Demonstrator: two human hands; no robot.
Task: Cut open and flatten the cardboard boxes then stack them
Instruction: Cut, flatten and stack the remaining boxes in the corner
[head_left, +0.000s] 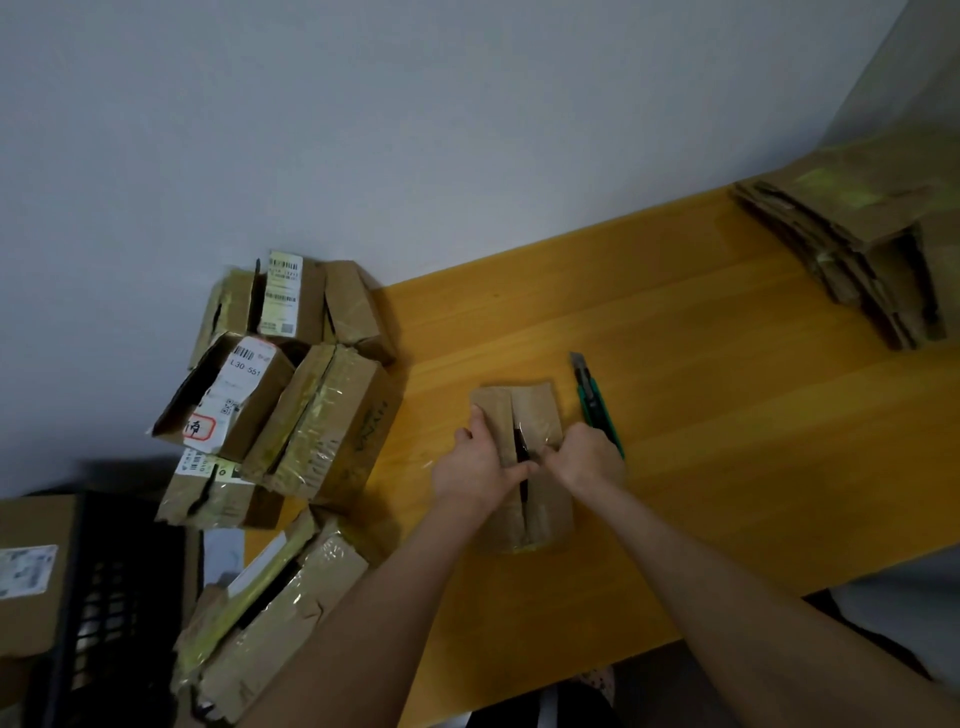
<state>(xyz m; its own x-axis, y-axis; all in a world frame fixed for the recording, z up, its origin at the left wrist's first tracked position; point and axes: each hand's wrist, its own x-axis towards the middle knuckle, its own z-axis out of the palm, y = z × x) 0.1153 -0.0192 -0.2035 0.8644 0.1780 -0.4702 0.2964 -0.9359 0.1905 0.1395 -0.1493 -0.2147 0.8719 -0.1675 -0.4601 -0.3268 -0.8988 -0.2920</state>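
A small brown cardboard box (524, 410) lies on the yellow wooden table (701, 415), its top seam split into a dark slit. My left hand (475, 467) grips the left flap, thumb at the slit. My right hand (584, 460) grips the right flap beside the slit. A green utility knife (595, 400) with its blade out lies on the table just right of the box, its rear end hidden under my right hand.
Several taped, labelled boxes (291, 395) are piled at the table's left end. A stack of flattened cardboard (862, 254) sits at the far right. A black crate (104, 597) and another box stand at the lower left. A white wall runs behind.
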